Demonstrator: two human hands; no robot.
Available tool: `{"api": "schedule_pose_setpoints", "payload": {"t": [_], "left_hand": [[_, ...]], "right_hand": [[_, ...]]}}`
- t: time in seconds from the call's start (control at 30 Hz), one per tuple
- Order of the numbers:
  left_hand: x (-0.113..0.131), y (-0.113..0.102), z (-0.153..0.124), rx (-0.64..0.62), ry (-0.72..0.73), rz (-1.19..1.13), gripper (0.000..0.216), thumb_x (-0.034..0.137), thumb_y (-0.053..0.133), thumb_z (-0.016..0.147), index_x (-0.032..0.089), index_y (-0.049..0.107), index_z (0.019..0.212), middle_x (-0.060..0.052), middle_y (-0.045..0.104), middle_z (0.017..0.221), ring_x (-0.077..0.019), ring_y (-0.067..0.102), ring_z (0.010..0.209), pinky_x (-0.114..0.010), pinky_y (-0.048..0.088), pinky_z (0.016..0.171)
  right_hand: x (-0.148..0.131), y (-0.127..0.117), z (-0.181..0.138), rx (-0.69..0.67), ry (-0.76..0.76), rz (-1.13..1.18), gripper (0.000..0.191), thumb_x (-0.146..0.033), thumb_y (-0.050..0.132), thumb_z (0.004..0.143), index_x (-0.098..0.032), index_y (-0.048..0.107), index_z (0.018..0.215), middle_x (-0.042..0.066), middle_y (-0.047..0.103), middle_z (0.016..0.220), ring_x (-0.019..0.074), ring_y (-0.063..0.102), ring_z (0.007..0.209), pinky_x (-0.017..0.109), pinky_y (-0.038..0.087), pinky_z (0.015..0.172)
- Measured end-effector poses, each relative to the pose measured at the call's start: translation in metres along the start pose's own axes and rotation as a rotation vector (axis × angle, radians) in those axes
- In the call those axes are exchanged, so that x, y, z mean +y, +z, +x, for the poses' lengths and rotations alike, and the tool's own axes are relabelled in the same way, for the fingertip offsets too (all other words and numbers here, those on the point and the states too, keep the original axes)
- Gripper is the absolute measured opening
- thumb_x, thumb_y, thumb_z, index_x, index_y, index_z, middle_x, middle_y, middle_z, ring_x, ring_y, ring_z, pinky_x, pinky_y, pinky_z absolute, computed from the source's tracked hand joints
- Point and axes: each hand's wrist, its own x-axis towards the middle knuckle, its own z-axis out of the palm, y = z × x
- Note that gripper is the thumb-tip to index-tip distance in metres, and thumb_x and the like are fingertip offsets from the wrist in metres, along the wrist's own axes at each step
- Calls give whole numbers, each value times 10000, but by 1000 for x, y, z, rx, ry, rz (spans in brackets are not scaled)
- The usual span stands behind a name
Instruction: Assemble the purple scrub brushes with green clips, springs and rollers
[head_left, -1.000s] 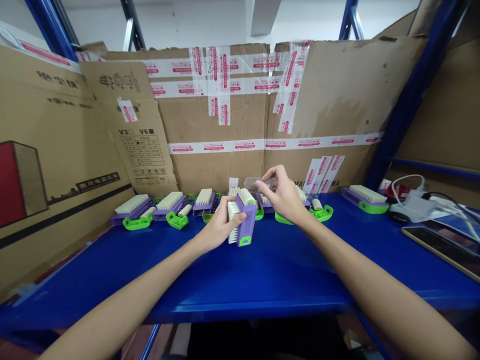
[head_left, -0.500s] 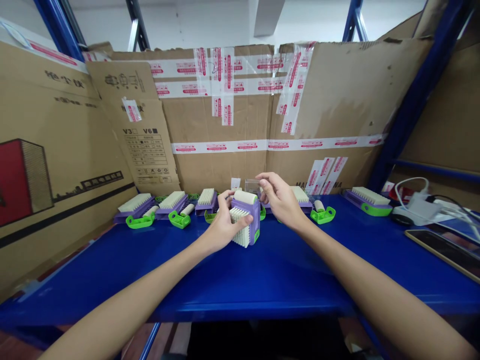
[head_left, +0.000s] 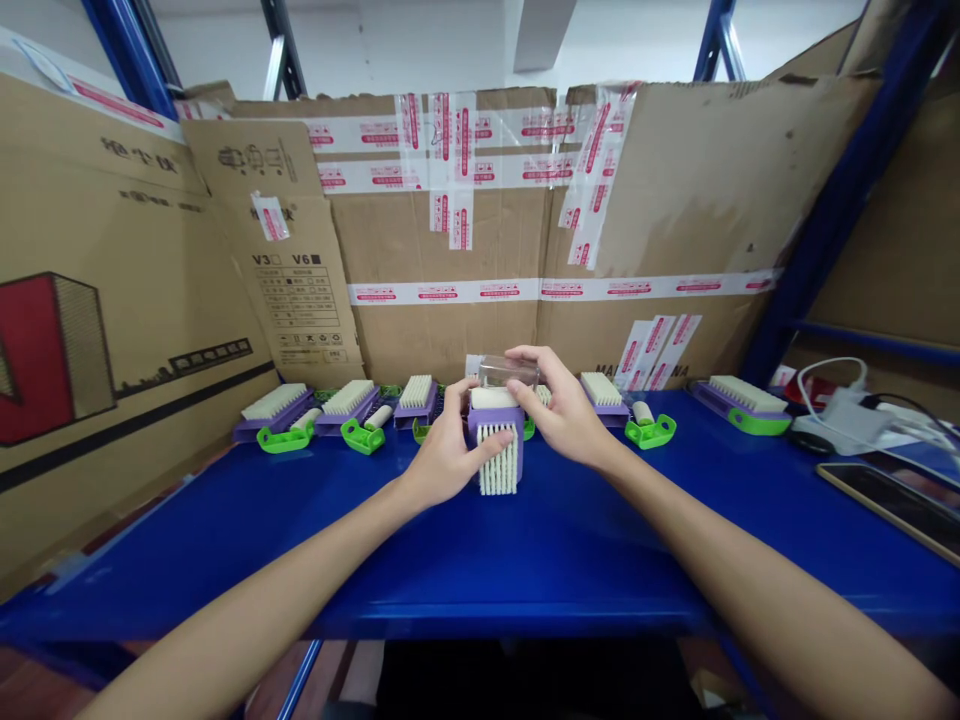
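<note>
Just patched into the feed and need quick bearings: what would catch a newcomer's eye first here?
Dead centre, the left hand grips a purple brush upright, bristles facing the camera, while the right hand holds a clear cap at its top. Behind them, a row of purple-and-green brushes lines the back of the blue shelf, against taped cardboard.

Cannot see the left flank of the purple brush [head_left: 499,476] under the left hand [head_left: 442,460]. Cannot tell whether the clear cover [head_left: 508,372], pinched by the right hand [head_left: 566,415], touches the roller beneath. Loses the phone [head_left: 892,500] past the edge at 4 o'clock. Cannot read the carton label [head_left: 300,310] at 10 o'clock.
</note>
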Motion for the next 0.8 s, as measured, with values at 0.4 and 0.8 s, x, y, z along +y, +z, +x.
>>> {"api": "schedule_pose_setpoints", "payload": {"t": [0.4, 0.8], "left_hand": [[-4, 1, 3, 125, 53, -160, 509, 551, 553, 1108, 260, 403, 1497, -138, 649, 1357, -267, 682, 1181, -475, 559, 1028], [0, -4, 8, 247, 112, -118, 457, 441, 600, 1107, 301, 492, 1528, -105, 668, 1355, -216, 741, 1092, -364, 643, 878]], "right_hand": [[0, 5, -1, -33, 64, 154, 367, -380, 709, 1039, -260, 599, 1368, 119, 698, 1413, 297, 669, 1336, 525, 532, 1174], [2, 4, -1, -110, 43, 91, 360, -412, 698, 1044, -272, 639, 1370, 105, 744, 1343, 295, 706, 1282, 532, 561, 1130]]}}
